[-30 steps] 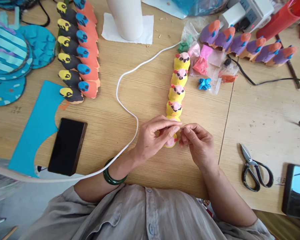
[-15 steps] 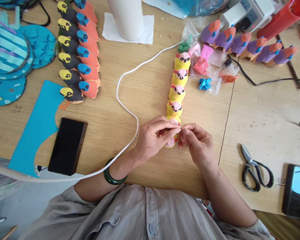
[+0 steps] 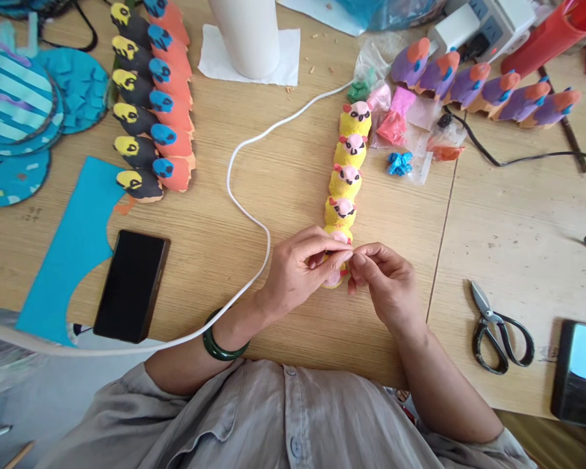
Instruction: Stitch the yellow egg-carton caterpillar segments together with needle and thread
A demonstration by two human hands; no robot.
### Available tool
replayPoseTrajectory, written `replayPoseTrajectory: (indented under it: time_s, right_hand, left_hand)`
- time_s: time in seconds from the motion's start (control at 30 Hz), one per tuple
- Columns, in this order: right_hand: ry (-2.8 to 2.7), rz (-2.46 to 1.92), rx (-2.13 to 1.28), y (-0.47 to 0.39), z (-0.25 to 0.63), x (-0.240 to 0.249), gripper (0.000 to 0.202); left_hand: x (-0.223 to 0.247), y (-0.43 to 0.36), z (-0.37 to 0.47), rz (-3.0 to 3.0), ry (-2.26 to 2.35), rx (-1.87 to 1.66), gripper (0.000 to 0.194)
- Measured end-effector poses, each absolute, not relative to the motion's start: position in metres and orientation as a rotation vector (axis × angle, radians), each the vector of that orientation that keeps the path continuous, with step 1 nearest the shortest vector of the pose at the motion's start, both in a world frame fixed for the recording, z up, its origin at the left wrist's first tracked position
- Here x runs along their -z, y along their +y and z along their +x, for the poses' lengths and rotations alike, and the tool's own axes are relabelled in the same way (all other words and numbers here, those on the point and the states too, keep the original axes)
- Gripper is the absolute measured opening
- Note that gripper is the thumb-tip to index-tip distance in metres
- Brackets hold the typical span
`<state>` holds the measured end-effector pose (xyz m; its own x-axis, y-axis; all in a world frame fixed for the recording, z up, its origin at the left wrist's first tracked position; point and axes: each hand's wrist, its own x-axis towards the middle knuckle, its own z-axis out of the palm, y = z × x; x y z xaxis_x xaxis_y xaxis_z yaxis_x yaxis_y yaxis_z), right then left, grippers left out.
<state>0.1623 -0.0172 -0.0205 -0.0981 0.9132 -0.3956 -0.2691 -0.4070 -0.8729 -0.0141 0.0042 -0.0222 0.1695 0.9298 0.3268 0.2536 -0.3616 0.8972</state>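
Observation:
A yellow row of bumps with pink faces, red ears and dark marks (image 3: 344,181) runs from the upper middle down to my hands. Over its lower end, my left hand (image 3: 297,267) is pinched, thumb against fingers. My right hand (image 3: 390,277) is pinched too, just right of the row, its fingertips meeting those of the left. Whatever lies between the fingertips is too small and hidden to make out. The lowest pink faces are partly covered by my left fingers.
Black-and-yellow and orange-and-blue rows (image 3: 168,104), a blue sheet (image 3: 73,247) and a phone (image 3: 131,286) lie left. A white cable (image 3: 229,176) crosses the table. Clay bags (image 3: 393,127), a purple row (image 3: 483,85) and scissors (image 3: 501,332) are right.
My right thumb and fingertips have shifted slightly left, closer against my left fingertips. My left hand stays almost where it was.

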Motion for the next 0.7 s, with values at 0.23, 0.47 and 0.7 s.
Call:
replayPoseTrajectory:
  time_s: [0.23, 0.47, 0.7]
  right_hand:
    - [-0.772, -1.249, -1.662, -0.0174, 0.163, 0.0214, 0.028]
    - [-0.751, -1.225, -1.68, -0.0175, 0.1636, 0.0223, 0.024]
    - [-0.715, -1.226, -1.684, -0.017, 0.1631, 0.0215, 0.025]
  left_hand:
    - [0.017, 0.0054, -0.0137, 1.667, 1.106, -1.17, 0.013]
    - [0.0177, 0.0051, -0.0147, 1.58, 1.122, -1.155, 0.014]
    - [0.0176, 0.0053, -0.015, 1.575, 1.111, -1.144, 0.015]
